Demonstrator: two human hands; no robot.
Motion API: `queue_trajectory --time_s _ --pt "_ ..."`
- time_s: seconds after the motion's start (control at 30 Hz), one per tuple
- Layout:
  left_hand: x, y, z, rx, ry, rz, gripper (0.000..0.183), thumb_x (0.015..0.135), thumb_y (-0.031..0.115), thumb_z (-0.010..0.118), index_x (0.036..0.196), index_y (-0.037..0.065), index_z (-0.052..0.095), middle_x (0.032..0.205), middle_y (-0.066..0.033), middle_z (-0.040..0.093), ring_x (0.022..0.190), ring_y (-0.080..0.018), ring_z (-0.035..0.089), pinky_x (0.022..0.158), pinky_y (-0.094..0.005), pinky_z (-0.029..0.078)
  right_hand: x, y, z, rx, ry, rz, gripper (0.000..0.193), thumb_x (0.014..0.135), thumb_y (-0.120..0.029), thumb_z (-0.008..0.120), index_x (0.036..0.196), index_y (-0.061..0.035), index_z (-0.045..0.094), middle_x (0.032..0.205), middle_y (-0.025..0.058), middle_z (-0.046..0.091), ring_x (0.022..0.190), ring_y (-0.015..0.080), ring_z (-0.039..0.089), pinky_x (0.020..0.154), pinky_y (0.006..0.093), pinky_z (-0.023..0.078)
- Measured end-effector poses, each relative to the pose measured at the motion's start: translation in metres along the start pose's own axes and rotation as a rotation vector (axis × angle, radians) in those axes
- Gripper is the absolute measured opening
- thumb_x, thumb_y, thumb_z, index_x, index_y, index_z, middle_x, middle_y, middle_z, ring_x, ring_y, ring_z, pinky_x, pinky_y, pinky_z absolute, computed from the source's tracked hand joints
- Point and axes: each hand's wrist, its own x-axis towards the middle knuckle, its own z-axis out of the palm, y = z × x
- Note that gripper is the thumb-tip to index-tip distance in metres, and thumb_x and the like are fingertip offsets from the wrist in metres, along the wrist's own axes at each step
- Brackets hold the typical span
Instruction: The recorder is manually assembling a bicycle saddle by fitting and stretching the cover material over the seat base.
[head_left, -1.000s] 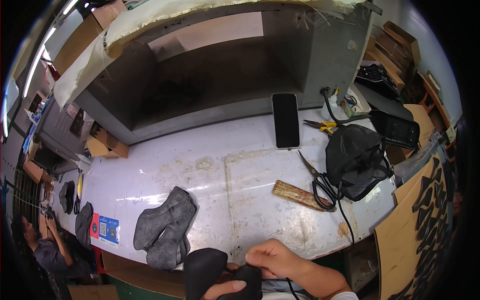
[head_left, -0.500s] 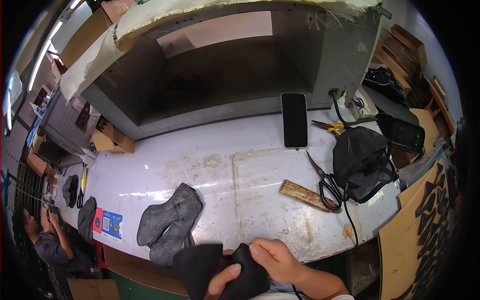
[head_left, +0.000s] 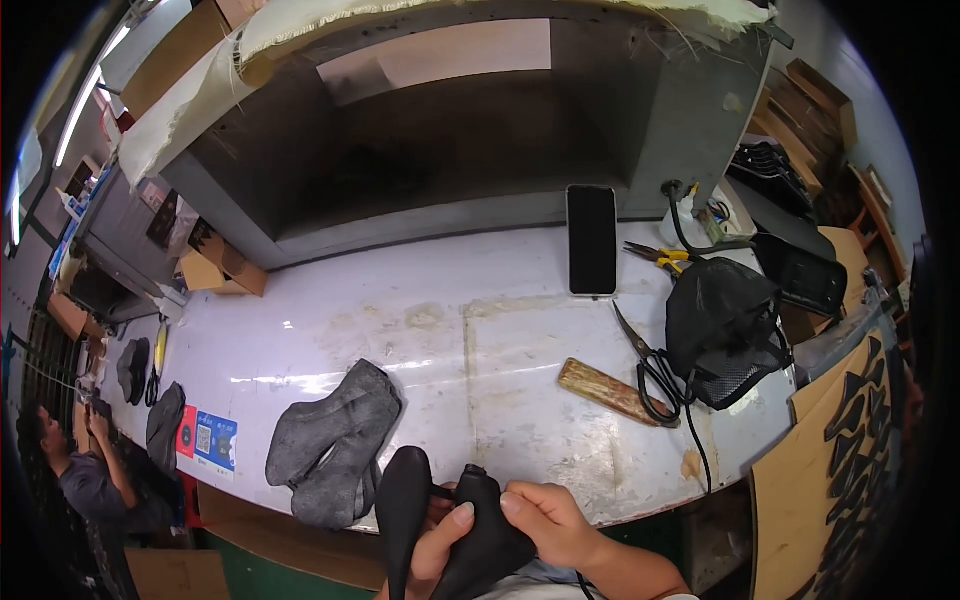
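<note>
Beyond my right hand, the table carries phone, pliers, scissors, bar and black mesh; leftward, grey cloth.

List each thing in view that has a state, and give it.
Left hand: gripping the black piece
Right hand: gripping it too
Black piece: held in both hands
Grey piece: lying on the table
Phone: screen dark
Scissors: blades look shut
Pliers: lying down, opening unclear
</note>
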Motion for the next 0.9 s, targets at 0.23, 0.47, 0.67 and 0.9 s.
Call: queue_trajectory --time_s 0.23,0.47,0.67,0.9 --pt "0.009 0.003 0.022 -0.075 -0.089 0.151 0.037 0.086 0.029 0.059 0.095 -0.006 0.06 0.088 -0.0168 0.065 0.076 -0.0207 0.063 0.066 -0.0275 0.051 -0.019 -0.008 0.0 -0.142 -0.03 -0.125 0.036 0.103 -0.035 0.05 0.082 -0.0051 0.054 0.073 -0.0057 0.047 0.069 0.0029 0.04 0.059 0.0204 0.032" --pt "0.009 -0.013 0.02 -0.127 -0.046 0.132 0.043 0.095 0.034 0.056 0.113 -0.005 0.054 0.088 -0.017 0.068 0.076 -0.0226 0.067 0.07 -0.0296 0.055 -0.015 0.01 0.01 0.253 0.177 -0.05 0.022 0.1 -0.022 0.055 0.087 -0.0038 0.055 0.074 -0.002 0.05 0.067 0.005 0.043 0.058 0.0218 0.035" --pt "0.024 -0.014 0.013 0.087 -0.075 0.379 0.033 0.091 0.026 0.06 0.11 -0.001 0.06 0.097 -0.0096 0.066 0.088 -0.0172 0.062 0.081 -0.0302 0.05 -0.019 0.02 -0.004 0.439 0.116 -0.16 0.024 0.101 -0.024 0.055 0.089 -0.002 0.054 0.079 -0.0008 0.055 0.07 0.0054 0.049 0.061 0.0225 0.042" --pt "0.025 0.033 -0.041 0.08 -0.221 0.361 0.031 0.086 0.025 0.068 0.085 -0.005 0.063 0.085 -0.0129 0.066 0.073 -0.0171 0.061 0.067 -0.0276 0.048 -0.012 0.011 -0.03 -0.109 -0.01 -0.441 0.03 0.091 -0.016 0.069 0.071 0.0003 0.054 0.065 0.0029 0.055 0.058 0.0071 0.047 0.051 0.0249 0.036"
